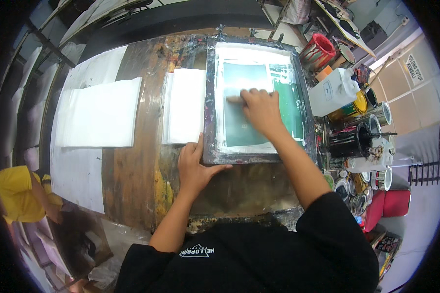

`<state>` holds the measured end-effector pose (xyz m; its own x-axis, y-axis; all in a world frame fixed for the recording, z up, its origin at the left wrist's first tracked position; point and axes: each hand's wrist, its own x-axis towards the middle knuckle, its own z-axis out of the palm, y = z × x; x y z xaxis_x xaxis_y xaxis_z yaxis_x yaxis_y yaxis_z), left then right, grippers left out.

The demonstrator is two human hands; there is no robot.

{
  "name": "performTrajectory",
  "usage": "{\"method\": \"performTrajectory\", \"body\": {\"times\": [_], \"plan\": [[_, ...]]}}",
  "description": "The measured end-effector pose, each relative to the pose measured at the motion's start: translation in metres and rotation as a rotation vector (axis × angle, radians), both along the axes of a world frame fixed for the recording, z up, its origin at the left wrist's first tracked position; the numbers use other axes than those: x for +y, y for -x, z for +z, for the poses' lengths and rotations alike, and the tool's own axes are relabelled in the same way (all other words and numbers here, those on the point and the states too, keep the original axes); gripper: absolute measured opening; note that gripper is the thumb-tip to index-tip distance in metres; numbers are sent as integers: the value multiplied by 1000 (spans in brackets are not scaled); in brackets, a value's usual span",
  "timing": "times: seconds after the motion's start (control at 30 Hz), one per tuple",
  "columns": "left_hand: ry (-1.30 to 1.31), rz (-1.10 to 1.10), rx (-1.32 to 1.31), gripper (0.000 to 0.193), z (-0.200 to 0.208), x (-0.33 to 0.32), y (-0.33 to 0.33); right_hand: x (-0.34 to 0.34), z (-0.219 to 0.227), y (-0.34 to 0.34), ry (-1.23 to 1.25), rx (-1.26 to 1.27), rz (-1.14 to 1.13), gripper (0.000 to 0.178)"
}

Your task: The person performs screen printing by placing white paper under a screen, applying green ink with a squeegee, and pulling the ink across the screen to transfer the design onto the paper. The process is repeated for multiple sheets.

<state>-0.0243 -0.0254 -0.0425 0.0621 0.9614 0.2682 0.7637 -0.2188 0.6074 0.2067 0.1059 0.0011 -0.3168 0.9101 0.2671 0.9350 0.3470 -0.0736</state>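
Note:
A dark-edged screen-printing frame (211, 97) lies on the worktable, its mesh coloured pale teal and green with a white border. My right hand (263, 110) is over the mesh, fingers curled, a blurred brownish tip pointing left from it. Whatever it grips is mostly hidden under the fingers. At the frame's near left corner rests my left hand (194, 168), its thumb stretched along the near edge and its fingers pointing away beside the left edge. Those fingers come close to a narrow stack of white sheets (187, 105) left of the frame.
A wider stack of white paper (100, 115) sits on the left of the stained wooden table (127, 180). Paint cans, a red bucket (319, 50) and a white jug (333, 91) crowd the right side. A person in yellow (17, 193) is at lower left; a red chair (395, 203) stands right.

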Motion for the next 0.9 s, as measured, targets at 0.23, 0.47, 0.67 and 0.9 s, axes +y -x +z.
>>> {"method": "performTrajectory", "body": {"times": [0.23, 0.47, 0.67, 0.9], "plan": [[10, -7, -49, 127, 5, 7, 1, 170, 23, -19, 236, -25, 38, 32], [-8, -30, -141, 123, 4, 0, 0, 154, 0, -13, -2, -96, -45, 32], [-25, -42, -196, 116, 3, 0, -3, 13, 21, -11, 80, -81, 2, 34], [-1, -116, -625, 93, -9, 14, -7, -103, 72, -1, 199, 45, 10, 60]]}}
